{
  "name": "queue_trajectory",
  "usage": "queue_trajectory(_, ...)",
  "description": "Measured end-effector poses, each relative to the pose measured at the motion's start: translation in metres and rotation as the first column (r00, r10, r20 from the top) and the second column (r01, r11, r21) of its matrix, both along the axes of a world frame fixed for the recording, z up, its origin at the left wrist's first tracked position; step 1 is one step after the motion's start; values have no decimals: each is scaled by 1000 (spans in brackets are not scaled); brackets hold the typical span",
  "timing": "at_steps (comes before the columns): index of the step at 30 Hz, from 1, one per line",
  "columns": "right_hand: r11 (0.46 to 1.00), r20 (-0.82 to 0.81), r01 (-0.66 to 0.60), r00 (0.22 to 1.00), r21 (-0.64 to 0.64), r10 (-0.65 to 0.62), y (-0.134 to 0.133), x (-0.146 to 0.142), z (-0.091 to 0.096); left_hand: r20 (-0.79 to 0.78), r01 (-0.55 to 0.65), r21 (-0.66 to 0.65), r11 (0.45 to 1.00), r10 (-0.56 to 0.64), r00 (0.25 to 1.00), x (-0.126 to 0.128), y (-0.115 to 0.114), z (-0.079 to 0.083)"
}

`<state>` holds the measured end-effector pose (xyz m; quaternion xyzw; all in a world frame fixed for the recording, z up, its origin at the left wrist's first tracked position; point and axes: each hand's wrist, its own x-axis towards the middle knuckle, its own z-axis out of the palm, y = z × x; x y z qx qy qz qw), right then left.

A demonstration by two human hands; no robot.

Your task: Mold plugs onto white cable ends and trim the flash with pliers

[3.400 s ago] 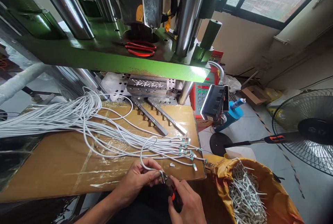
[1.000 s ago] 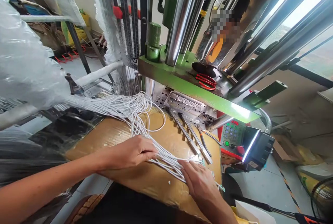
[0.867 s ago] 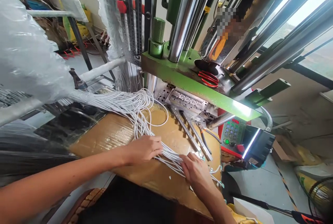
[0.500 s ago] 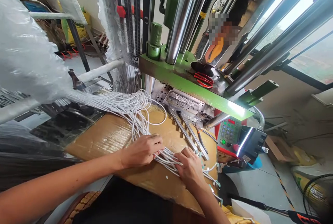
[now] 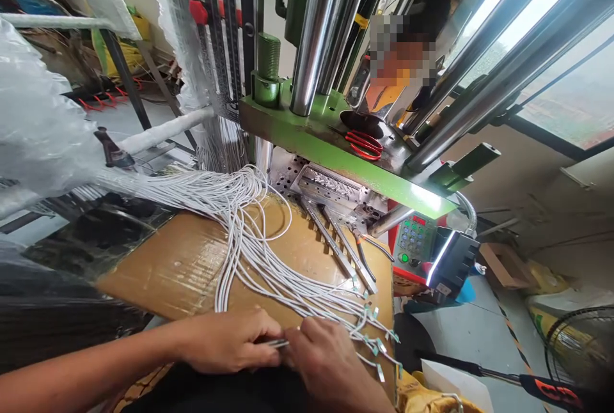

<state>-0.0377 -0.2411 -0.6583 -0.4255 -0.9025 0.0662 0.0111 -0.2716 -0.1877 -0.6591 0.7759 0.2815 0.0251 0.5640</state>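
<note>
Close to my body at the table's near edge, my left hand [image 5: 235, 339] is closed round a few white cables [image 5: 223, 295] that loop down behind it. My right hand [image 5: 321, 358] meets it from the other side, fingers pinched on the same cables. Only a short stretch of cable shows between the hands, and its ends are hidden. Beyond them a fan of other white cables [image 5: 283, 282] lies across the tabletop. Small pale-green and silver end pieces [image 5: 377, 342] sit on their right-hand ends.
A brown-covered tabletop [image 5: 158, 266] carries two metal bars [image 5: 330, 240] and pliers [image 5: 362, 253]. Behind is a green press [image 5: 307, 144] with red-handled scissors [image 5: 364, 144] on it. A control box [image 5: 415, 240] stands at right. The cable bundle runs over a wrapped rail [image 5: 167, 128]. Another person is behind the press.
Both hands have come down toward my body, bringing a few cables away from the bundle. The remaining cables now lie uncovered on the tabletop. The view has shifted slightly.
</note>
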Motion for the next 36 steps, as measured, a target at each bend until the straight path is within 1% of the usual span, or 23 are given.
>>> queue_trajectory(1,1000,13,-22,1000,9,22,-1,-1,-2,23,4,-121,993,-1,1000,3,-2,-4)
queue_trajectory(2,999,16,-33,999,9,33,-1,-1,-2,39,-7,-213,977,15,999,5,-3,-8)
queue_trajectory(3,1000,15,-29,999,-3,29,0,2,0,46,-38,-268,963,53,998,6,-3,-12)
queue_trajectory(5,998,12,0,1000,-57,1,4,7,5,24,-137,-326,935,153,988,7,-4,-19)
queue_trajectory(6,996,12,11,1000,-88,-10,6,9,7,5,-166,-370,914,180,984,7,-4,-21)
queue_trajectory(8,993,21,7,1000,-118,-5,7,7,9,-3,-162,-484,860,184,983,8,-4,-22)
queue_trajectory(10,996,32,-6,999,-95,9,5,-1,7,23,-123,-593,796,169,985,10,-4,-21)
queue_trajectory(12,998,42,10,999,-61,-8,1,-10,3,56,-93,-673,734,176,983,13,-5,-19)
queue_trajectory(13,998,50,35,998,-43,-33,-1,-15,1,67,-92,-687,721,189,980,15,-6,-18)
queue_trajectory(15,995,73,98,993,-21,-96,-4,-22,-1,79,-110,-683,722,223,972,18,-9,-18)
queue_trajectory(17,989,104,146,984,-2,-145,-6,-26,-1,55,-157,-674,722,260,964,22,-12,-19)
queue_trajectory(19,984,100,180,979,-1,-179,-6,-24,1,28,-211,-671,711,309,950,23,-12,-21)
queue_trajectory(20,983,74,181,981,-14,-179,-5,-19,3,35,-221,-657,721,323,946,21,-11,-22)
queue_trajectory(22,988,-16,148,989,-41,-149,0,-3,6,74,-213,-603,768,320,945,15,-7,-22)
queue_trajectory(23,991,-70,130,989,-37,-132,3,7,8,84,-208,-591,780,315,945,11,-5,-23)
queue_trajectory(24,993,-122,114,986,-16,-115,5,16,10,80,-205,-595,777,312,947,7,-4,-24)
queue_trajectory(25,994,-171,104,980,24,-99,7,24,12,64,-214,-616,758,319,946,5,-3,-25)
queue_trajectory(27,984,-242,108,968,140,-72,7,27,15,26,-229,-684,693,337,941,4,-2,-27)
queue_trajectory(29,969,-265,96,964,228,-34,1,15,16,26,-197,-754,627,329,944,10,-3,-28)
queue_trajectory(31,961,-262,48,965,273,26,-7,-6,14,66,-146,-802,580,328,942,20,-3,-26)
queue_trajectory(33,950,-275,-4,957,312,94,-14,-23,9,86,-132,-822,554,350,933,29,-1,-23)
queue_trajectory(35,939,-304,-8,945,343,119,-18,-30,4,73,-169,-816,553,389,918,31,0,-20)
queue_trajectory(36,942,-335,-5,934,336,125,-18,-29,1,69,-190,-806,561,408,910,30,1,-18)
